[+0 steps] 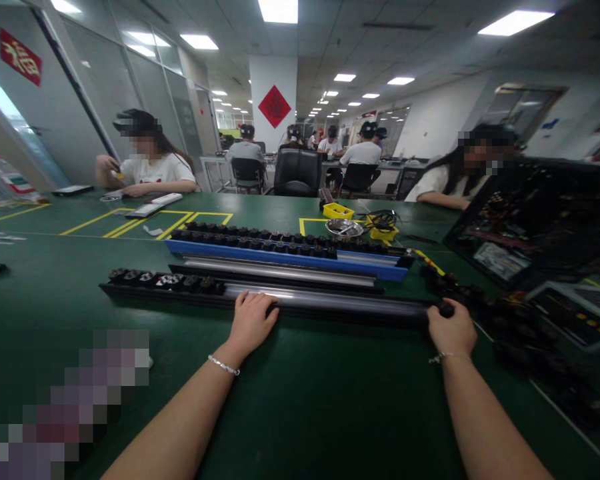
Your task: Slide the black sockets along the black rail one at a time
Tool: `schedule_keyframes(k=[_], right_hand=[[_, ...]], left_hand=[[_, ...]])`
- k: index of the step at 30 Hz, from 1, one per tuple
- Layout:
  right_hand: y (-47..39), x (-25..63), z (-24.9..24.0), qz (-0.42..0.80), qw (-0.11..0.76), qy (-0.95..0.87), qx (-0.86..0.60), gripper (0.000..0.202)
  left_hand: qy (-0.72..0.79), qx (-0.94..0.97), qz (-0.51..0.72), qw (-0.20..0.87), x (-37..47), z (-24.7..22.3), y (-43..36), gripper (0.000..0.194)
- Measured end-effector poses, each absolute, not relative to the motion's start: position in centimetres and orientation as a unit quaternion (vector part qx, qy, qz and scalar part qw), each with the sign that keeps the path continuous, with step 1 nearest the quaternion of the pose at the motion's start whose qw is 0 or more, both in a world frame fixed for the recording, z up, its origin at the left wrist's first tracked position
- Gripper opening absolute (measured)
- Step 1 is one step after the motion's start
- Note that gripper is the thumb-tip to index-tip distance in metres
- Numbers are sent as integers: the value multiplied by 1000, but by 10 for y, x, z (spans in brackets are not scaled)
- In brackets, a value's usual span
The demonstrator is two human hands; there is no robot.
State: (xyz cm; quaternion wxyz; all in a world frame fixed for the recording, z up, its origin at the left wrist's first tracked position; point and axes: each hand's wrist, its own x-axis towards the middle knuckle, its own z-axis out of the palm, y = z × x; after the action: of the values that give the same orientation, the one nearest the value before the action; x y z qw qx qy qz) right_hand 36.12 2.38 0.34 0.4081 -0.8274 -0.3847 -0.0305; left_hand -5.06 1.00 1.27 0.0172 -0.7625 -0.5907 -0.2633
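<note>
A long black channel (320,308) with a shiny metal inner strip lies across the green table in front of me. Several small black parts with metal tops (167,280) sit in a row in its left end. My left hand (253,323) grips the channel's near edge around its middle, fingers hooked over the rim. At the channel's right end, my right hand (453,327) closes on a small black part (447,309), partly hidden by the fingers. Behind lie a second black channel (280,272) and a blue channel (290,259) holding rows of similar black parts.
More black parts (535,340) are heaped at the right, beside a grey metal-cased unit (575,313) and a large open dark case (540,220). A metal dish (344,228) and a yellow bin (338,211) stand behind the channels. People sit across the table.
</note>
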Motion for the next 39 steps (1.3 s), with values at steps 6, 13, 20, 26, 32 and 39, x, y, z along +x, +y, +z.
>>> schedule_keyframes(k=[6, 13, 20, 26, 32, 39], right_hand=[[22, 361, 9, -3, 388, -362, -848, 47], [20, 359, 16, 11, 390, -353, -850, 48], [19, 367, 18, 23, 402, -331, -853, 49], [18, 370, 19, 17, 403, -323, -856, 49], [17, 377, 19, 25, 404, -320, -857, 51], [18, 384, 19, 21, 388, -316, -866, 47]], left_hand=[[-590, -762, -265, 15, -50, 13, 10, 17], [-589, -762, -269, 13, -50, 13, 10, 17], [-589, -763, -267, 18, -51, 12, 11, 16], [-593, -762, -259, 19, -51, 11, 12, 16], [-592, -761, -264, 18, -51, 12, 11, 17], [-594, -761, -261, 11, -51, 12, 11, 17]])
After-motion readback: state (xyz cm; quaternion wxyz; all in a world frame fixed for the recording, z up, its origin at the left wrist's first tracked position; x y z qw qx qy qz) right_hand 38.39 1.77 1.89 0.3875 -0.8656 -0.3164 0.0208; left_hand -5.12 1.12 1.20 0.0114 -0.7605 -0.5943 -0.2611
